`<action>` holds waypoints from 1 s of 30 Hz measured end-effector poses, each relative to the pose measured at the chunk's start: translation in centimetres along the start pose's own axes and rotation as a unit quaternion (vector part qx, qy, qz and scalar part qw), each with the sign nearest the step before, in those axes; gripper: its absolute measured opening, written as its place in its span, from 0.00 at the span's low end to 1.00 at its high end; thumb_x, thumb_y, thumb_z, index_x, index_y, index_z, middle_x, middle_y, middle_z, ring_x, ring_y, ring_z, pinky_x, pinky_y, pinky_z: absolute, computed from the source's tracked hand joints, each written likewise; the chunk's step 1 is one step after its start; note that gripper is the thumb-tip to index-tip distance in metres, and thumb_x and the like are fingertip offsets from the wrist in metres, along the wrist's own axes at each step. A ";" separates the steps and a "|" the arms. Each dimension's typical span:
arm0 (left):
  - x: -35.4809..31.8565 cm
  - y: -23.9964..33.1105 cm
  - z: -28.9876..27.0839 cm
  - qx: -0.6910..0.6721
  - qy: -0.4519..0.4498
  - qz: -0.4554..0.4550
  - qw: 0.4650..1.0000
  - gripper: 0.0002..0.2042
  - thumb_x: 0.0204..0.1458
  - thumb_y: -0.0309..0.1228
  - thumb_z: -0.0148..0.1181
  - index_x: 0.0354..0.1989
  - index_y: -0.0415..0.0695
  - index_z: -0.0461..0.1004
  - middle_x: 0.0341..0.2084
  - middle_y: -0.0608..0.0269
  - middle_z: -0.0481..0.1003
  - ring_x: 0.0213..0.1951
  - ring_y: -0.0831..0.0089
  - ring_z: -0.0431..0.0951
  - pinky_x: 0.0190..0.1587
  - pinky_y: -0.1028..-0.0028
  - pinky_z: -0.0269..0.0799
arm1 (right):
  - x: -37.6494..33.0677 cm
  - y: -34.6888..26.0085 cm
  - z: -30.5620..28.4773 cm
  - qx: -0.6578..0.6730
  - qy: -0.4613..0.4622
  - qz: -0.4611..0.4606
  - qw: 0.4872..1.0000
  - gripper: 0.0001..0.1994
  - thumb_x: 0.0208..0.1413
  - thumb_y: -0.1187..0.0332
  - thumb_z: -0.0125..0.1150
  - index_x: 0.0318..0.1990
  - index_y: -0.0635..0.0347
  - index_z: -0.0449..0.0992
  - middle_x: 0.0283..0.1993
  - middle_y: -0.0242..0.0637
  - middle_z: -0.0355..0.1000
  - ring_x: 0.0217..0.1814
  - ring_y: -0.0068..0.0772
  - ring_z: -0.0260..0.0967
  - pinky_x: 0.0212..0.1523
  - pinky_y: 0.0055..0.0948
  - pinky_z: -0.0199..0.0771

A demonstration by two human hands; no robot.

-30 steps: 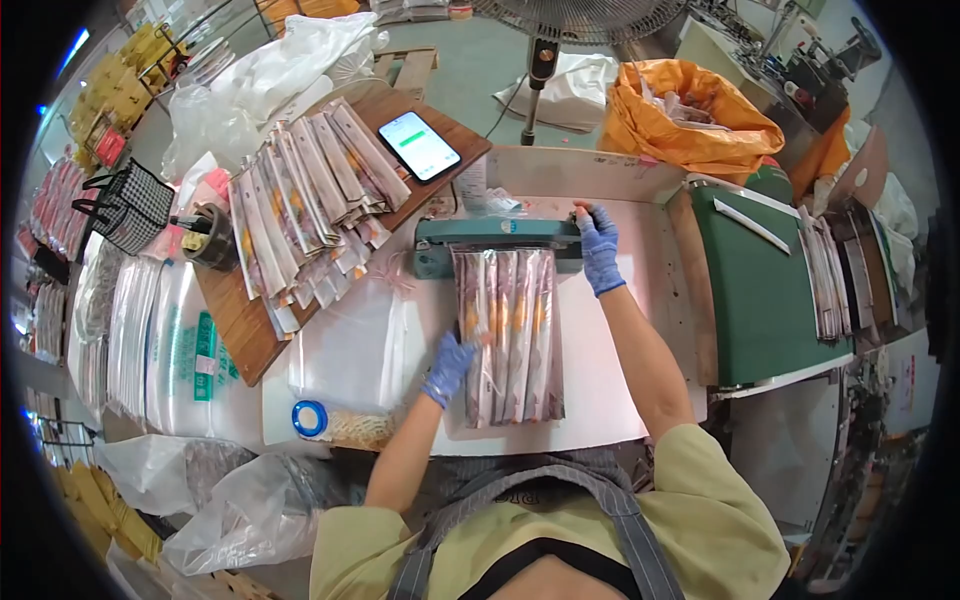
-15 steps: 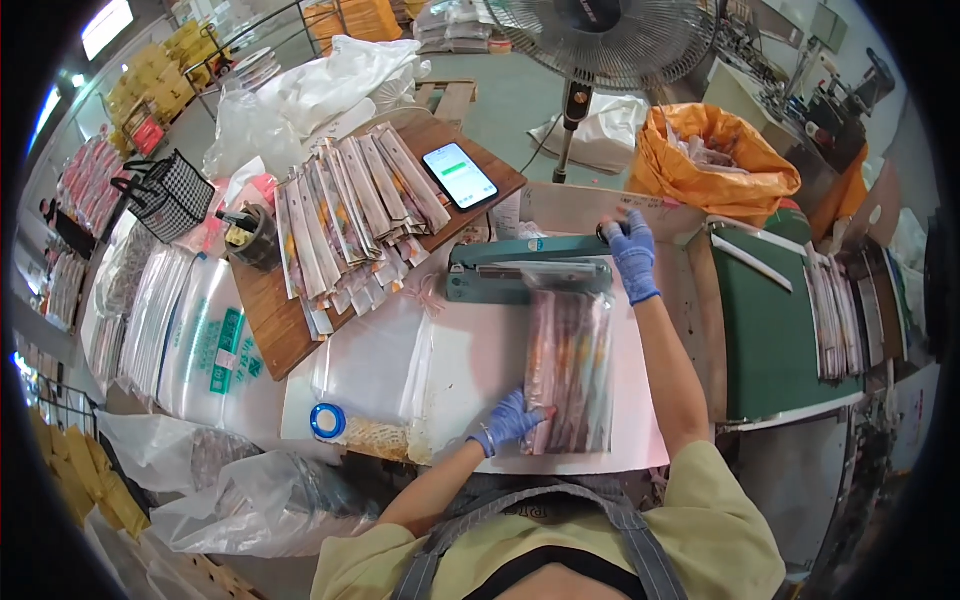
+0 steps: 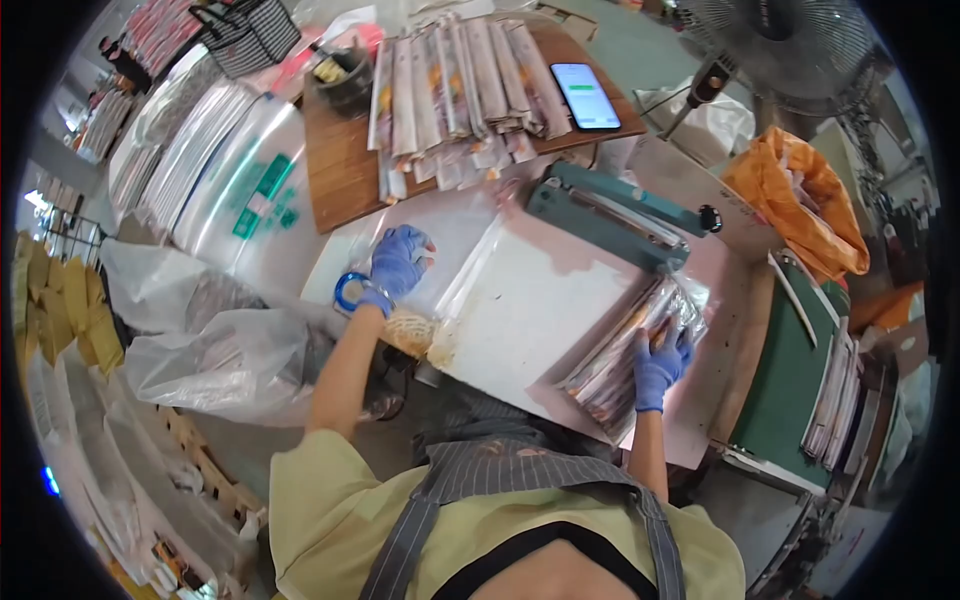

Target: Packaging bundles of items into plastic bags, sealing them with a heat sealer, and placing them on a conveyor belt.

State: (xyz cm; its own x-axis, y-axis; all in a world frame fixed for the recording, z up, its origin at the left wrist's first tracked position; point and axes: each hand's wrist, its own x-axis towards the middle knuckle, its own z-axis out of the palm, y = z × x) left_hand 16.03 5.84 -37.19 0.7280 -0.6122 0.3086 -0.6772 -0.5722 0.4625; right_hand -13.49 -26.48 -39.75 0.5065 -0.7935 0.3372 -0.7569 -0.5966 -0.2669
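My right hand, in a blue glove with bare fingertips, grips the upper end of a clear plastic bag of slim printed packets. The bag lies slanted on the white work surface, just below a green impulse sealer. Over on the left, my gloved left hand is at a pile of flat clear plastic bags, fingers loosely bent and apart, nothing visible in them. Beside its wrist sits a blue roll of tape.
Rows of slim packets and a phone lie on a wooden board, with a dark pot alongside. A fan and an orange sack stand far right. A green-lined box borders the right side.
My right hand has left the sealer's handle and taken the filled bag, which now lies slanted away from the sealer. My left hand let go of that bag and moved left. The view has turned.
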 end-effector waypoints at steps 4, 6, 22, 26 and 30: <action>-1.2 -3.9 1.7 0.040 -0.142 -0.037 0.988 0.06 0.41 0.32 0.58 0.29 0.46 0.72 0.27 0.58 0.72 0.33 0.60 0.71 0.40 0.64 0.66 | -2.0 -1.9 -0.4 0.034 -0.016 -0.090 0.995 0.30 0.39 0.57 0.62 0.54 0.51 0.65 0.56 0.53 0.56 0.56 0.54 0.54 0.56 0.41 0.55; -1.9 -5.8 3.7 0.058 -0.007 -0.046 0.997 0.08 0.42 0.34 0.58 0.30 0.44 0.72 0.27 0.56 0.73 0.32 0.57 0.71 0.38 0.64 0.66 | -2.8 -4.7 -0.6 0.036 -0.019 -0.122 0.992 0.27 0.40 0.61 0.61 0.52 0.53 0.66 0.56 0.54 0.56 0.55 0.56 0.55 0.55 0.45 0.54; -1.4 8.0 1.0 -0.094 0.146 -0.077 0.982 0.10 0.49 0.34 0.49 0.34 0.42 0.72 0.35 0.48 0.70 0.40 0.53 0.69 0.42 0.63 0.64 | -1.4 -18.6 2.4 0.359 -0.035 -0.225 0.905 0.03 0.41 0.74 0.56 0.24 0.64 0.71 0.45 0.44 0.66 0.52 0.50 0.58 0.51 0.42 0.58; -1.5 7.9 3.3 0.116 0.102 0.029 0.988 0.19 0.45 0.34 0.52 0.48 0.49 0.66 0.46 0.48 0.66 0.48 0.53 0.66 0.49 0.64 0.62 | -3.8 -20.6 0.2 0.423 -0.086 -0.302 0.850 0.04 0.39 0.73 0.57 0.21 0.64 0.71 0.47 0.44 0.65 0.55 0.52 0.56 0.53 0.43 0.56; 0.2 2.7 2.8 -0.105 0.086 -0.096 0.986 0.29 0.41 0.30 0.52 0.57 0.53 0.57 0.49 0.49 0.64 0.43 0.50 0.70 0.45 0.62 0.67 | -3.1 -18.8 0.5 0.250 -0.076 -0.310 0.914 0.10 0.32 0.71 0.61 0.27 0.62 0.70 0.51 0.46 0.62 0.56 0.53 0.54 0.54 0.44 0.54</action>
State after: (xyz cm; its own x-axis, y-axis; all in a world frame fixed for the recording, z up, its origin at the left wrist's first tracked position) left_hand 14.08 2.62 -38.25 0.8606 -0.3906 0.3267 -0.5007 -0.5316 0.6832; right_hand -0.59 -12.85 -36.26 0.8548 -0.2691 0.4436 -0.0410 -0.8873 -0.4593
